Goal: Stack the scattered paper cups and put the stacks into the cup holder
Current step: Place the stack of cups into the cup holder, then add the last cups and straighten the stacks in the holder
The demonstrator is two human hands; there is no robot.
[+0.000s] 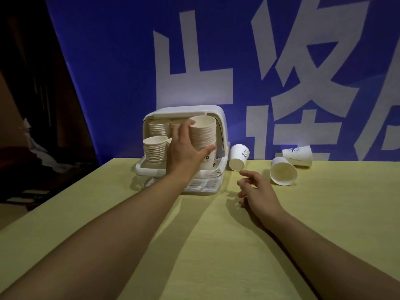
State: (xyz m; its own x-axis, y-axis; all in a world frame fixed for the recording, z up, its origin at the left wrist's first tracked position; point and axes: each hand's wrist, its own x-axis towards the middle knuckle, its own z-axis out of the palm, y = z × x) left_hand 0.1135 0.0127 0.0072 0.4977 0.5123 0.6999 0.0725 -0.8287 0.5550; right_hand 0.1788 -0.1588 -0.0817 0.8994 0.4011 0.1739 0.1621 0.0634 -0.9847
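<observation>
Head view: the left hand [184, 146] grips a tall stack of paper cups [203, 135] around its middle at the mouth of the white cup holder [223, 126] — thumb on the near wall, fingers round the far side. Two shorter stacks [154, 148] already stand inside. The right hand [255, 189] hovers loosely curled over the table [216, 245], holding nothing. Three loose cups [283, 171] lie tipped nearby — probably light and easily crushed, so best held gently around the wall below the stiffer rim
</observation>
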